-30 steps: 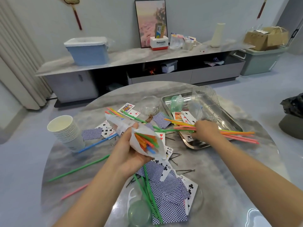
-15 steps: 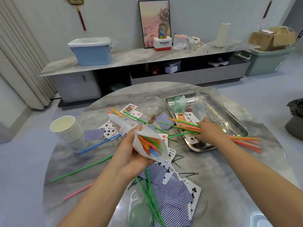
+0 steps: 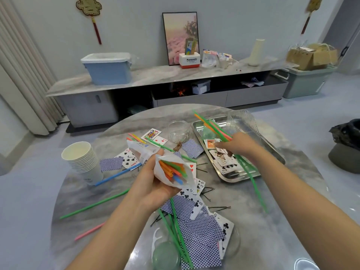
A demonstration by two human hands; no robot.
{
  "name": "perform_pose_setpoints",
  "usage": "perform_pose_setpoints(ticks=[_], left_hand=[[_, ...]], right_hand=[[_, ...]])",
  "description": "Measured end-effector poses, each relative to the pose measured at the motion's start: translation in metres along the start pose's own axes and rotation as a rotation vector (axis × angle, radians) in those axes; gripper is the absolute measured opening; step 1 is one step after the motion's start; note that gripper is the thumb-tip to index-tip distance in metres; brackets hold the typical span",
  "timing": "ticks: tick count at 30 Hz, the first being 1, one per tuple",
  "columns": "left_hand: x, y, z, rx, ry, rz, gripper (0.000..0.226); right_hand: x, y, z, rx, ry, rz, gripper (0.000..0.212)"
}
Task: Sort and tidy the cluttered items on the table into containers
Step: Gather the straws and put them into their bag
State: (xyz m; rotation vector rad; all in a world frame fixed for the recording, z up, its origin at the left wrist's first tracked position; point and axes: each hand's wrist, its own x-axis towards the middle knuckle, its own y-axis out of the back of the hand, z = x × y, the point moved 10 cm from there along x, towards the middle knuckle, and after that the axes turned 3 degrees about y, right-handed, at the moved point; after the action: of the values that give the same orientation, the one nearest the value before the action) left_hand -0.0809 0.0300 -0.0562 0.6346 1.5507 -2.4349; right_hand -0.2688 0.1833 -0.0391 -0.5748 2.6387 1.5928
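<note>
Lying nearest on the round marble table (image 3: pixel 81 193) are a clear green lid (image 3: pixel 165 256), a white floss pick (image 3: pixel 155 237) and a heap of cards (image 3: pixel 200 236), mostly blue backs up, with several green straws (image 3: pixel 175 228) laid across them. A pink straw (image 3: pixel 89 231) and a long green straw (image 3: pixel 93 204) lie apart on the left side of the table. Black hairpins (image 3: pixel 220 207) are scattered just beyond the heap.

Above the cards, the left hand (image 3: pixel 153 184) is curled around a white paper bag (image 3: pixel 167 172), holding it off the table with the mouth turned toward the viewer; orange, green and blue straw ends (image 3: pixel 173 170) show inside it. Further right, the right hand (image 3: pixel 236 144) grips a bundle of straws (image 3: pixel 210 123), green, orange and pink, over the steel tray (image 3: pixel 239 177). The bundle slants from up left behind the hand to down right below it, and it is motion-blurred. A few face-up cards lie in the tray under the hand, and a ribbed clear plastic box (image 3: pixel 242 121) stands at the tray's far side.

A stack of paper cups (image 3: pixel 81 158) stands on the left of the table, with a blue straw (image 3: pixel 116 174) just beside its base. More cards and straws lie past the bag, and a small clear jar (image 3: pixel 178 130) sits near the tray's far left corner.

Beyond the table runs a low cabinet (image 3: pixel 155 76) against the wall, bearing a blue bin (image 3: pixel 108 68), a framed picture (image 3: pixel 181 37) and a white box (image 3: pixel 190 60).
</note>
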Motion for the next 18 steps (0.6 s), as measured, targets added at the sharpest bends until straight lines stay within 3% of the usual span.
perform_pose_setpoints(ticks=[10, 12, 18], left_hand=[[-0.018, -0.004, 0.002, -0.001, -0.041, 0.009, 0.025], [-0.021, -0.006, 0.002, 0.005, -0.047, 0.003, 0.021], [-0.019, -0.002, -0.002, 0.042, -0.054, 0.001, 0.02]], right_hand=[[-0.064, 0.028, -0.03, 0.773, 0.106, 0.024, 0.036], [-0.077, 0.032, -0.017, 0.926, 0.09, 0.122, 0.032], [-0.111, 0.038, 0.03, 1.045, 0.138, 0.471, 0.018]])
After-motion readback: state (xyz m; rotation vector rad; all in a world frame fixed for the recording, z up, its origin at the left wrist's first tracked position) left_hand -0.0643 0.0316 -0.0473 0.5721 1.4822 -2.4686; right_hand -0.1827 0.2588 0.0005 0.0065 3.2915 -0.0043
